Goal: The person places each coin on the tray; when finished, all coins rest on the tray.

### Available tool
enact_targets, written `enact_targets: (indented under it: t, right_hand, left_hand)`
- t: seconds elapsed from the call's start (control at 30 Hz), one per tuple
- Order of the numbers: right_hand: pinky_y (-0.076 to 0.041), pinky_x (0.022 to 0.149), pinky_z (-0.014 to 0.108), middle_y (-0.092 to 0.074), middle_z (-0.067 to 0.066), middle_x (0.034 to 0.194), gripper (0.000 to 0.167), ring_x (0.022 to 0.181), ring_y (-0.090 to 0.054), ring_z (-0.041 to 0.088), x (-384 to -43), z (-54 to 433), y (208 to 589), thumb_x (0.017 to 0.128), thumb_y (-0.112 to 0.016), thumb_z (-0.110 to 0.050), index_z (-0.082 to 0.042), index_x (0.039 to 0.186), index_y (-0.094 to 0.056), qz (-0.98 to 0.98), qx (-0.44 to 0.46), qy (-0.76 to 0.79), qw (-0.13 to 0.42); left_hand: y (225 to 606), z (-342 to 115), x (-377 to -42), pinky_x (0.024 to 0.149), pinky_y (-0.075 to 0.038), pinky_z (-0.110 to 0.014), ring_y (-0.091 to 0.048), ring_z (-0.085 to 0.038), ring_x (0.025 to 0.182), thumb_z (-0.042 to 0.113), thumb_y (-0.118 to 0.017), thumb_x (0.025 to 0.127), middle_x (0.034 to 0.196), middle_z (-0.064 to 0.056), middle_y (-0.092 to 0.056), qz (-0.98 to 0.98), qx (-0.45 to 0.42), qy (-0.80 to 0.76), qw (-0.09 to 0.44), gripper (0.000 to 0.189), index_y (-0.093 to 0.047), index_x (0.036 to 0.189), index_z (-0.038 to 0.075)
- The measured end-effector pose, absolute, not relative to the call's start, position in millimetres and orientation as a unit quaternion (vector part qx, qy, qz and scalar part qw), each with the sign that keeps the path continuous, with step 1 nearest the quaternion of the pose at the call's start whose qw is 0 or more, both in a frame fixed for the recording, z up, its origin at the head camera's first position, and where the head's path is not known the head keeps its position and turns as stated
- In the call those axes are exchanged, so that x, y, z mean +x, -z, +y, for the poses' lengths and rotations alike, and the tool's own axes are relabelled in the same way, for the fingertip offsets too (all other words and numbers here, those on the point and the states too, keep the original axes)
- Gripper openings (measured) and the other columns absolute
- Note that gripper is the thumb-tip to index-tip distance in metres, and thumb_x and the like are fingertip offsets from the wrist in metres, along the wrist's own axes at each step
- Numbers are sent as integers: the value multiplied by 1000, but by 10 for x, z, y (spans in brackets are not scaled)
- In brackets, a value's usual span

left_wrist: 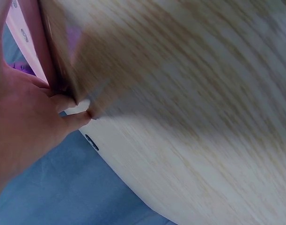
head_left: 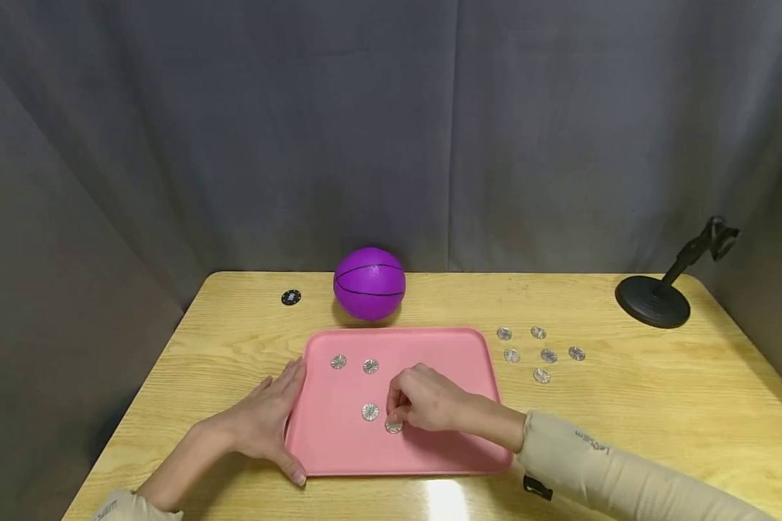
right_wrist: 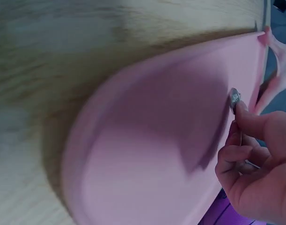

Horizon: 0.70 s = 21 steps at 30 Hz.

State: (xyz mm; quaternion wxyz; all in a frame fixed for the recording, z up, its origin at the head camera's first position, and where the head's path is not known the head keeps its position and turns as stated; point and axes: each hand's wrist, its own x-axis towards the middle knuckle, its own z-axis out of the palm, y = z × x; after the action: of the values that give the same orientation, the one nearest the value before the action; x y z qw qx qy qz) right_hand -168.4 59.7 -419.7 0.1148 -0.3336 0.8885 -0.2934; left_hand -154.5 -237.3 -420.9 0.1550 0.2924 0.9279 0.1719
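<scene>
Silver coin point(head_left: 394, 427), one: centre of the frame, low, at the pink tray's floor; thumb and fingertips of the right hand pinch its edge. Whether it lies flat or is slightly raised cannot be told.

Right hand point(head_left: 426, 398): fingers curled, nearly closed at the tips, over the tray. Step in hand, by judgement: placing or adjusting this coin; the next move calls for a light release that leaves the neighbouring coin undisturbed.

Silver coins on the tray, three further: one point(head_left: 370, 412) just left of the pinched piece; two point(head_left: 338, 361) point(head_left: 371, 366) towards the tray's upper left.

Pink rectangular tray point(head_left: 329, 449), raised rim: lower centre.

Left hand point(head_left: 267, 420): spread open, fingers along the tray's left edge, thumb at its lower-left corner; appears to steady it, grasping nothing.

Loose silver coins point(head_left: 541, 375), six: on the wood-grain table point(head_left: 658, 412), right of the tray.

Purple ball point(head_left: 368, 284), black lines: beyond the tray.

Black poker chip point(head_left: 291, 297): left of the ball.

Black stand point(head_left: 653, 302), round base: right side of the frame.

Grey curtain point(head_left: 300, 145): backdrop.
</scene>
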Motion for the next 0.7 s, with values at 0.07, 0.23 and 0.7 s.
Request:
enact_targets:
  t: [0.07,0.23,0.7]
  right_hand:
    - [-47,60,17,-60,-14,64,18,62,-52,-1,-1691,600,4221,80,-80,-10,-16,68,-67,890,-335,290,107]
    - [-48,59,18,-62,-13,67,14,61,-53,-2,-1715,687,4224,83,-78,-16,-16,75,-67,886,-338,303,87]
    - [-52,57,31,-67,0,75,20,66,-64,15,-2224,2913,3845,85,-76,-16,0,92,-67,954,-216,206,15]
  left_hand:
    - [4181,-2378,-1559,114,-12,-61,-6,-39,146,75,-81,43,158,-30,-2,928,293,-168,154,158,-3,151,-11]
    - [4194,-2379,-1560,115,-11,-59,-6,-38,147,74,-82,42,158,-29,-3,931,286,-163,159,159,-3,151,-10]
    - [4196,-2392,-1567,115,-11,-60,-5,-37,147,75,-82,41,158,-28,-2,929,282,-178,158,160,-2,152,-9]
